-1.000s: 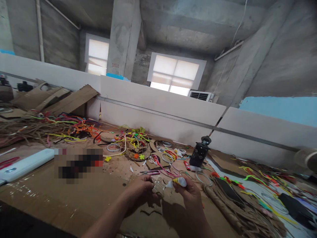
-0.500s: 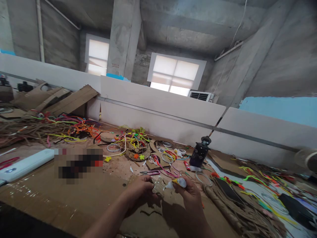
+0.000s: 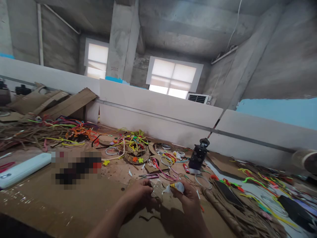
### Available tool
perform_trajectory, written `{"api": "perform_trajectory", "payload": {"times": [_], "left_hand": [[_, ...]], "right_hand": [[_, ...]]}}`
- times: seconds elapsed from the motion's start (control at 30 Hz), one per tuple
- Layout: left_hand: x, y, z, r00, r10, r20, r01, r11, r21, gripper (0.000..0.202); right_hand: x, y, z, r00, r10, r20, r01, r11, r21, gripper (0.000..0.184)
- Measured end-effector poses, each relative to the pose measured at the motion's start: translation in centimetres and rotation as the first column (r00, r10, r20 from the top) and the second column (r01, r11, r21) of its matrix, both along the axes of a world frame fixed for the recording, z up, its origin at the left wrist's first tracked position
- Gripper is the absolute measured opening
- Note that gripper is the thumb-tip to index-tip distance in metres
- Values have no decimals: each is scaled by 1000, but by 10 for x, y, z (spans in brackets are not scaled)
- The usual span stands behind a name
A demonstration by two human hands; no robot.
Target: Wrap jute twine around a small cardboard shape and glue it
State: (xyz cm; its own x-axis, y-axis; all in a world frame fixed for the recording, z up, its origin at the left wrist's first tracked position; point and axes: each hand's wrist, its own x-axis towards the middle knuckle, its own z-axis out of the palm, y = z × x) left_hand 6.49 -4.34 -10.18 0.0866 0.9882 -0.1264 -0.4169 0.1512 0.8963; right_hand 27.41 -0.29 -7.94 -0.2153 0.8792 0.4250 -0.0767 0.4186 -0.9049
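Note:
My left hand [image 3: 138,193] pinches the edge of a pale, see-through, flower-shaped piece [image 3: 158,190] above the cardboard. In my right hand [image 3: 188,195] is a small white glue bottle [image 3: 178,187] with a yellow mark, tilted so its nozzle points left at the piece. Nozzle and piece are very close; whether they touch I cannot tell. A short dark strand [image 3: 150,218] lies on the cardboard below my hands. Just beyond them lie pink-handled thread snips [image 3: 150,176].
Cardboard [image 3: 81,208] covers the near tabletop. A woven basket [image 3: 136,158] of colourful stems stands beyond, with a dark bottle-shaped object [image 3: 198,158] to its right. At right are brown paper cords [image 3: 223,210] and a black phone-like slab [image 3: 228,194]. A white elongated case [image 3: 27,169] lies left.
The view has shifted slightly, so the scene sits a little lower and further left. Both hands keep their holds, and the glue bottle's nozzle stays close to the flower-shaped piece.

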Motion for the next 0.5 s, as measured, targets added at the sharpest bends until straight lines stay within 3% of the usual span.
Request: {"api": "perform_trajectory", "payload": {"times": [0.5], "left_hand": [[3,0,5,997,-7,71,7,1000,7,23]], "right_hand": [[5,8,1,1000,-11,10,11,999,47,29]]}}
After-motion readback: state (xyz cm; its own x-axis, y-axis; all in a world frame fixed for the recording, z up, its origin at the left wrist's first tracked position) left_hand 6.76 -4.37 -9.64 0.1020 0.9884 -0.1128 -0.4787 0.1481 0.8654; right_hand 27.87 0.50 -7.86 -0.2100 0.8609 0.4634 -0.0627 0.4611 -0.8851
